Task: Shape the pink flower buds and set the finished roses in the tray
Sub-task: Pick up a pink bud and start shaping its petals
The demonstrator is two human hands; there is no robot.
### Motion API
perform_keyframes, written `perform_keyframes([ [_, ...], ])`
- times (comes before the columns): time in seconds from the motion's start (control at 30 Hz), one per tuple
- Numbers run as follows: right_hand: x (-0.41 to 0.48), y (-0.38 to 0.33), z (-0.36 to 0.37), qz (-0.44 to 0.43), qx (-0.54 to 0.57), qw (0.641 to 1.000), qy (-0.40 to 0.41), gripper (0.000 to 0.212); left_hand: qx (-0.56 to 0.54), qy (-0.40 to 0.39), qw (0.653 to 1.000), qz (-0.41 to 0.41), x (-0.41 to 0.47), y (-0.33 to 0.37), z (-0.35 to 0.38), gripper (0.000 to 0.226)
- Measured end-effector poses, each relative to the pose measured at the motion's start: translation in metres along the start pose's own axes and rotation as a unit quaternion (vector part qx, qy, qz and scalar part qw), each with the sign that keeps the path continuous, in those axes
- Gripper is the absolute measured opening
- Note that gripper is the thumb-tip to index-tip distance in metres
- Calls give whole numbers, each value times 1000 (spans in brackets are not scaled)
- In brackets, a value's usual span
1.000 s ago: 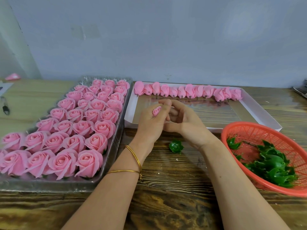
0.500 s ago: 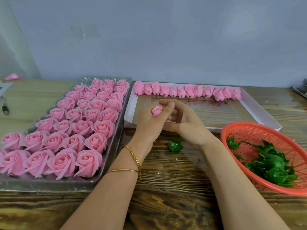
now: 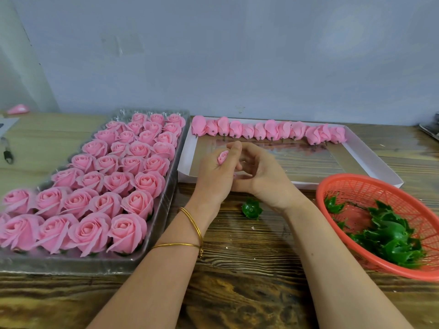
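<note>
Right now the left hand (image 3: 213, 176) pinches a small pink bud (image 3: 223, 157), and the right hand (image 3: 263, 179) curls beside it, its grip unclear.

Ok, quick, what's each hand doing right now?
Left hand: holds a small pink flower bud in its curled fingers.
Right hand: fingers curled beside the left hand; cannot tell whether it grips anything.

Light: bright, even, diffuse | Shadows: faint, soft | Glare: sheen on clear tray (image 3: 71, 264) rim | Distortion: wide-angle bowing at frame edges | Blur: roses (image 3: 19, 229) lower left slightly soft
</note>
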State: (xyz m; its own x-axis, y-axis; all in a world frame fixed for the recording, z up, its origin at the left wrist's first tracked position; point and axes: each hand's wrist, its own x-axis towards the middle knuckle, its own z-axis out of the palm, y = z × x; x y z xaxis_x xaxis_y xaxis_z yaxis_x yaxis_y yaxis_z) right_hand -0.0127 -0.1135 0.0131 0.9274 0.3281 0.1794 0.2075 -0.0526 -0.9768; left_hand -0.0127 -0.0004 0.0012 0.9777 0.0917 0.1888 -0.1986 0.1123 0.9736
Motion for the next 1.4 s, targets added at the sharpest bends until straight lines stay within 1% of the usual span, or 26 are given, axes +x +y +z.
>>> perform_keyframes([
  [0.07,0,1,1,-2,-18,1000,4,63,16,-1,1000,0,0,0,0,37],
  [0.17,0,0,1,-3,-21,1000,11,67,19,-14,1000,11,0,-1,-1,27],
  [0.23,-1,-1,0,-1,-12,1000,13,69,24,-26,999,33,0,-1,-1,21],
  [0.33,-2,-3,-1,7,23,1000,16,70,38,-20,998,51,0,-3,-1,16],
  [0.5,-4,-4,-3,-1,34,999,22,68,44,-24,997,66,-3,-1,-1,19],
  [0.57,-3,-5,-3,-8,22,998,51,62,57,-6,995,84,-4,3,0,23],
  [0.63,-2,-7,-3,-11,14,997,82,57,84,12,990,114,-3,3,-1,32],
  [0.7,-1,-8,-4,-3,27,994,102,51,106,5,985,136,-2,2,-1,39],
  [0.77,-1,-7,-4,6,23,994,109,46,135,-5,982,133,-3,1,-2,37],
  [0.83,-1,-7,-2,10,9,994,107,42,165,-18,978,128,-4,-1,-2,27],
  [0.93,-1,-6,0,13,2,994,108,29,198,-41,973,116,-5,-1,-1,23],
  [1.03,-2,-7,2,11,-5,995,101,30,203,-44,971,114,-3,-2,0,14],
  [1.17,-3,-8,2,2,0,995,101,34,198,-44,972,121,-3,-4,0,14],
  [1.27,-4,-8,2,-2,-7,996,94,35,186,-51,975,109,-4,-2,1,16],
  [1.4,-4,-9,2,1,-4,997,79,35,186,-60,974,116,-6,1,2,27],
])
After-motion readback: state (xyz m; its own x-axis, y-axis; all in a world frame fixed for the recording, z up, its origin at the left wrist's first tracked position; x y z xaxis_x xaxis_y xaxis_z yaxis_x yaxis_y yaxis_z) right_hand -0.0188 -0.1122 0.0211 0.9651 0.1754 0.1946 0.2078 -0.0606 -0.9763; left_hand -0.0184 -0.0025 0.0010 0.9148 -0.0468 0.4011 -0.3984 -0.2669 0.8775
